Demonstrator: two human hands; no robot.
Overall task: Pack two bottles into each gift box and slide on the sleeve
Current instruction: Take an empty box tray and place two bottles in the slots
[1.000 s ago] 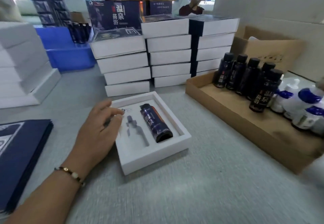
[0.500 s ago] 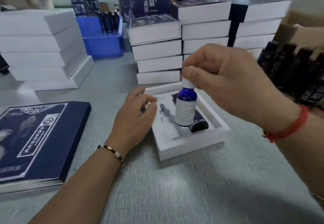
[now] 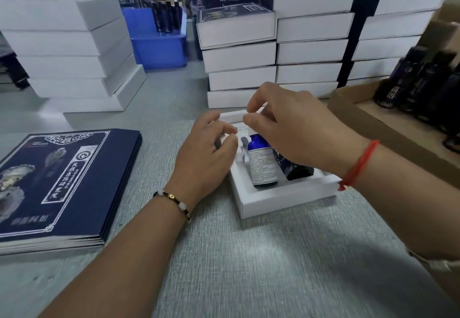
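Now right hand [image 3: 296, 133] pinching blue bottle [image 3: 261, 160] top; left hand [image 3: 209, 153] resting on box [image 3: 278, 200]

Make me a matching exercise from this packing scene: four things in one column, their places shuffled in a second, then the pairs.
Things:
1. blue bottle
2. dark bottle
3. stack of sleeves
4. cardboard tray

Places:
A. flat on the table, left of the left hand
B. right edge, holding upright dark bottles
C. left slot of the open gift box
D. right slot, partly under the right hand

Pairs: 1-C, 2-D, 3-A, 4-B
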